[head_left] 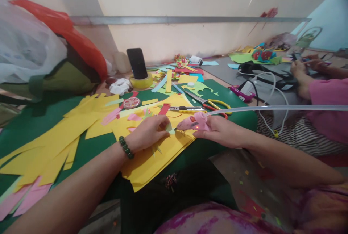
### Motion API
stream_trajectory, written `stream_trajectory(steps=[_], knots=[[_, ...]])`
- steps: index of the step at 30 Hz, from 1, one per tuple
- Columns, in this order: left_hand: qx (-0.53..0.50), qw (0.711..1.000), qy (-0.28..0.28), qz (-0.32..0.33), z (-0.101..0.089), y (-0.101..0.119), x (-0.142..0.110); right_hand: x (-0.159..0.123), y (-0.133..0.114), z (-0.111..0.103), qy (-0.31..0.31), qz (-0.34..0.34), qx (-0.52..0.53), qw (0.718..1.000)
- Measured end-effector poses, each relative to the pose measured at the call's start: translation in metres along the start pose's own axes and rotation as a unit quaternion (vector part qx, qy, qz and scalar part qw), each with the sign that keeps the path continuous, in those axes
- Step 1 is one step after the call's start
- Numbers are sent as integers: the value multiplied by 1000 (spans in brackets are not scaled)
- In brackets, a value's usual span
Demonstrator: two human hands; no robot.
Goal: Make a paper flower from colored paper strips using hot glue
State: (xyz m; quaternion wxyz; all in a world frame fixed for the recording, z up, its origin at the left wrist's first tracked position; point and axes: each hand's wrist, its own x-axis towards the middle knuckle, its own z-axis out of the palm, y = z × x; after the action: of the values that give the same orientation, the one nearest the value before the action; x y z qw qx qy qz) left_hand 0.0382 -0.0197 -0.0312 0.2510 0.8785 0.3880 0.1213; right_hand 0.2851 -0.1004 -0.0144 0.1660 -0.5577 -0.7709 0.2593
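My right hand (219,131) is closed round a pink hot glue gun (193,122); a long translucent glue stick (261,108) runs out of its back to the right. The nozzle points left, at a small pale green paper piece (170,129). My left hand (152,129) pinches that piece between thumb and fingers, above a stack of yellow paper (152,165). A box cutter (187,108) and scissors (209,104) with red and yellow handles lie just beyond the glue gun. Near my left hand sits a small round container (132,103).
Yellow paper strips (62,132) spread over the green table (16,125) at left. A phone (136,63) leans upright by a yellow tape roll (141,81). Bags (29,49) stand at back left. At right, another person's hands (301,68) hold a phone; white cables (274,82) lie nearby.
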Motion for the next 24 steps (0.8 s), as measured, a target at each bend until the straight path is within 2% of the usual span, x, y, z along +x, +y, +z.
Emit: stream_trajectory(steps=[8,14,24], knots=[[-2,1000,7,6,0,0,0,2,-3,0,-20,24,-56,998],[-9,1000,5,6,0,-1,0,1,-2,-1,1,-18,-4,1000],[-5,1000,-3,0,0,-1,1,0,-5,-3,0,-23,1,1000]])
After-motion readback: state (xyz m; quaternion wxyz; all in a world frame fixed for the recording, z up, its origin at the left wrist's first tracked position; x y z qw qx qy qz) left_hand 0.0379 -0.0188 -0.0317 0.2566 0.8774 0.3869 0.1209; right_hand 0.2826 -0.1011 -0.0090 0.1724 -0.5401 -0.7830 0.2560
